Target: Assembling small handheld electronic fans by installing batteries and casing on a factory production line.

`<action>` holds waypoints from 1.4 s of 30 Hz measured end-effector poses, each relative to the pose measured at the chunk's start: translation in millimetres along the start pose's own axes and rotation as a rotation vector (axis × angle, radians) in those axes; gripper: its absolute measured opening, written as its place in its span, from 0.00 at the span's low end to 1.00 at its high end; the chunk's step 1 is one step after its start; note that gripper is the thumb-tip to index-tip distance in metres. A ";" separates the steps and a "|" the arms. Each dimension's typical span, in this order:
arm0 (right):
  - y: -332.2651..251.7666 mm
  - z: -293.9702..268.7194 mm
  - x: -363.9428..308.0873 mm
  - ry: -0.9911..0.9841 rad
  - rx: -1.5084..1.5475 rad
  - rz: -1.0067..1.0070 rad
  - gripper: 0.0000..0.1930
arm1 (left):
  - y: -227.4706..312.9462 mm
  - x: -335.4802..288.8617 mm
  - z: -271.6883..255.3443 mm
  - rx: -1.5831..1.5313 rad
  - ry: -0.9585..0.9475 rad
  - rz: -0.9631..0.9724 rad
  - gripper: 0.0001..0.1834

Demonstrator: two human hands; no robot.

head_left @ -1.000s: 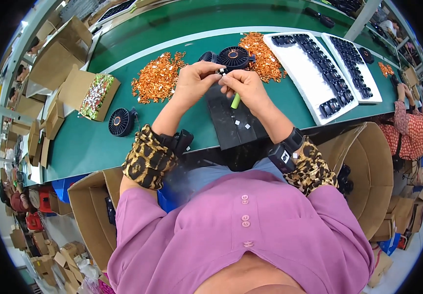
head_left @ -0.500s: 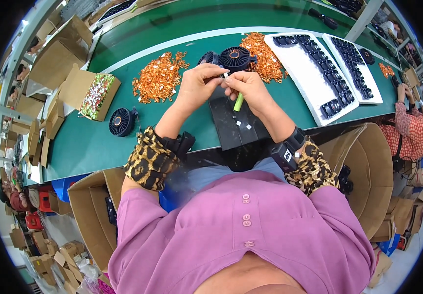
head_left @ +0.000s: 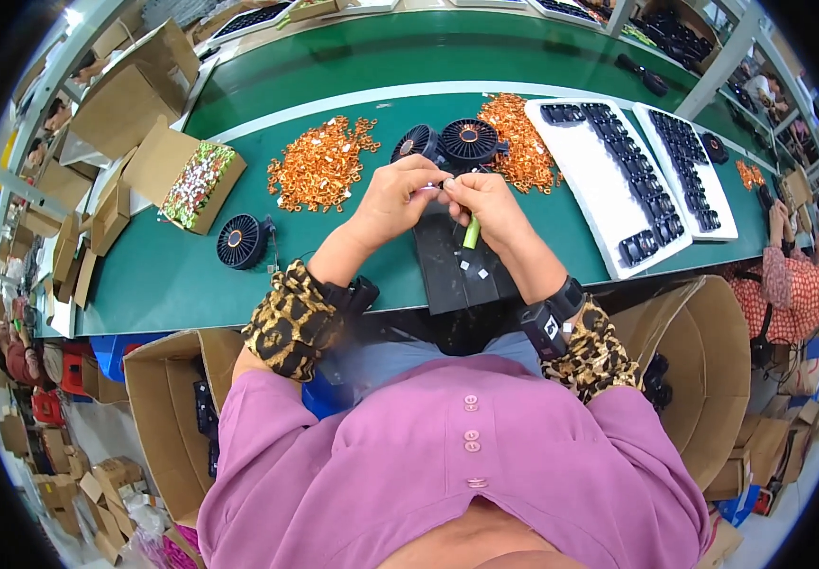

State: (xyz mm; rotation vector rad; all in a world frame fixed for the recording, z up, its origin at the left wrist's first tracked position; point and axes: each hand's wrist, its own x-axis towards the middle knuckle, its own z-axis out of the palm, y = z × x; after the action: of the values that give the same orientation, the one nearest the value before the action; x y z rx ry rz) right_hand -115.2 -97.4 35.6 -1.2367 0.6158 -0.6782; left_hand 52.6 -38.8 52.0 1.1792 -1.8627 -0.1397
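Note:
My left hand (head_left: 398,201) and my right hand (head_left: 487,201) meet above a black mat (head_left: 457,284), thumbs and forefingers pinched together at the tips. Between them is a small pale piece, mostly covered by the fingers. A light-green cylinder (head_left: 472,232) slants down from under my right hand's curled fingers, its upper end hidden. Small white squares (head_left: 464,266) lie on the mat below it. Just beyond the hands sit two round black fans (head_left: 469,141) (head_left: 416,142), and another black fan (head_left: 242,241) lies left of my left forearm.
Piles of orange parts (head_left: 319,166) (head_left: 520,142) flank the fans on the green table (head_left: 168,294). White foam trays (head_left: 609,190) (head_left: 689,171) with black parts stand right. An opened carton (head_left: 203,190) with small red, white and green pieces is left. Large cartons (head_left: 158,417) (head_left: 703,370) stand below; a co-worker (head_left: 784,294) sits far right.
The whole view has shifted, so the table sits lower in the picture. My hands stay together; the pale piece, plainer before, is now more covered by the fingertips.

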 end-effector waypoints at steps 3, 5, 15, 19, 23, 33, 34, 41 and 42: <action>-3.7 -3.5 0.9 -0.076 0.029 0.039 0.11 | 1.9 2.9 -6.0 0.011 -0.066 0.012 0.14; -5.2 -2.5 4.3 -0.117 0.028 0.048 0.11 | -5.4 5.6 -13.4 0.028 -0.099 0.001 0.14; -19.0 19.3 0.6 -0.192 0.043 -0.030 0.12 | -71.1 47.7 -9.9 0.091 -0.468 -0.047 0.43; 0.7 28.5 16.1 -0.223 0.206 -0.001 0.15 | -95.5 69.3 -31.1 0.248 -0.465 0.040 0.41; 22.4 45.4 12.0 -0.110 -0.003 -0.017 0.29 | -115.7 74.3 -34.4 0.531 -0.504 0.091 0.39; 12.7 7.1 -70.3 -0.167 -1.107 -0.663 0.17 | -90.5 -14.8 -207.8 0.923 -0.071 -0.665 0.08; 13.4 3.7 -78.8 -0.172 -1.103 -0.659 0.17 | -96.2 -28.5 -248.0 0.992 -0.228 -0.778 0.09; 13.8 7.7 -76.6 -0.091 -1.120 -0.613 0.17 | -184.2 -172.3 -351.9 1.200 -0.157 -0.888 0.14; 16.0 8.6 -71.3 -0.057 -1.119 -0.596 0.17 | -193.9 -175.8 -349.9 1.200 -0.239 -0.899 0.14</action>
State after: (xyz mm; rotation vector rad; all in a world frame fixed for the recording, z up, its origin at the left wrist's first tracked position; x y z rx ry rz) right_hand -153.5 -35.4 26.0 -2.5363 0.5838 -0.7968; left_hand 462.6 112.1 49.0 2.8699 -1.3894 0.4303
